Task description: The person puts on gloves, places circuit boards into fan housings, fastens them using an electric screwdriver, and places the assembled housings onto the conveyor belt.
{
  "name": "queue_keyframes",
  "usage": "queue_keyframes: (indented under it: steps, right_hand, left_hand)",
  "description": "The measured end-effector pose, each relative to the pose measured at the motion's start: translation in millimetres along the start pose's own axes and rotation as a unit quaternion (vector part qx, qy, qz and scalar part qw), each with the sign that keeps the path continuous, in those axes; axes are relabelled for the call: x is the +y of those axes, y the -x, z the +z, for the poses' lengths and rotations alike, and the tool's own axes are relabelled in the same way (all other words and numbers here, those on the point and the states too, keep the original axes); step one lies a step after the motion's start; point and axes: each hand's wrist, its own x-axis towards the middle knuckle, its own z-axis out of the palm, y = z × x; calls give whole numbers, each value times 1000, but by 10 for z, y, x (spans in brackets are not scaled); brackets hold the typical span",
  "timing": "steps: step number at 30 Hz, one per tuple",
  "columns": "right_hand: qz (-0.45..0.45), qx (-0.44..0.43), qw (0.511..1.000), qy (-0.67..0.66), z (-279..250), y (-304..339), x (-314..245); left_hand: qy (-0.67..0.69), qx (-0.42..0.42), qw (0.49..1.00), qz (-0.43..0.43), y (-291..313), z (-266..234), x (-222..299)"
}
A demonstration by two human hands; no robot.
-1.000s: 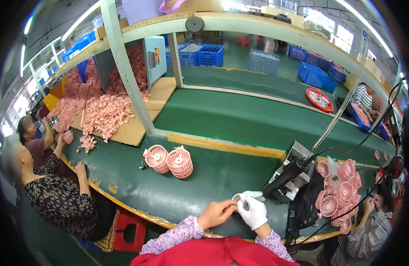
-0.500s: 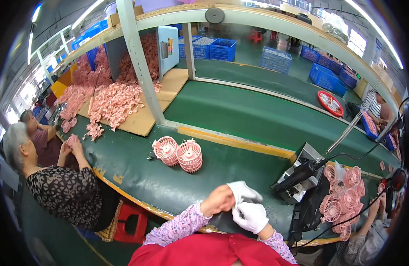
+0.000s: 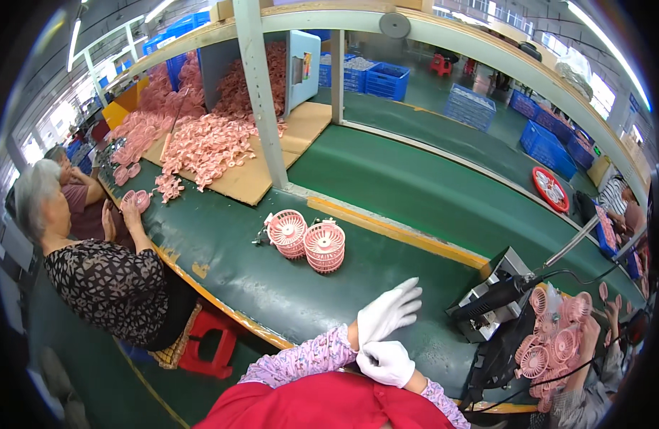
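Observation:
My left hand [image 3: 391, 312] wears a white glove, its fingers stretched out over the green table. Just below it, my right hand [image 3: 388, 363], also in a white glove, is closed at the left wrist. It pinches the cuff of the left glove; the fingertips themselves are partly hidden. Ahead of my hands stand two short stacks of round pink slotted fan covers, one stack [image 3: 286, 233] touching the other stack [image 3: 325, 247].
A metal box [image 3: 512, 266] with a black tool [image 3: 487, 300] leaning on it stands to my right, beside a pile of pink fan covers [image 3: 551, 343]. Loose pink parts [image 3: 208, 150] cover cardboard at the far left. A co-worker [image 3: 104, 307] sits left; another's arm shows right.
The white glove, earlier only partly over my left fingers, now covers the left hand. Those fingers have straightened, and my right hand has moved down to the wrist. The whole view has shifted slightly.

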Motion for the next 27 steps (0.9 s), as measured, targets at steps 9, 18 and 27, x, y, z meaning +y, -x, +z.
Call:
queue_keyframes:
  steps: [9, 18, 27]
  right_hand:
    - [-109, 20, 994, 14, -31, -87, 34]
    - [-13, 677, 736, 13, -950, 335, 197]
    - [88, 366, 857, -353, -922, 340, 373]
  left_hand:
    - [-648, 91, 601, 459, 167, -149, 501]
    - [-904, 157, 370, 145, 285, -707, 1673]
    - [-844, 210, 482, 104, 189, -408, 1242]
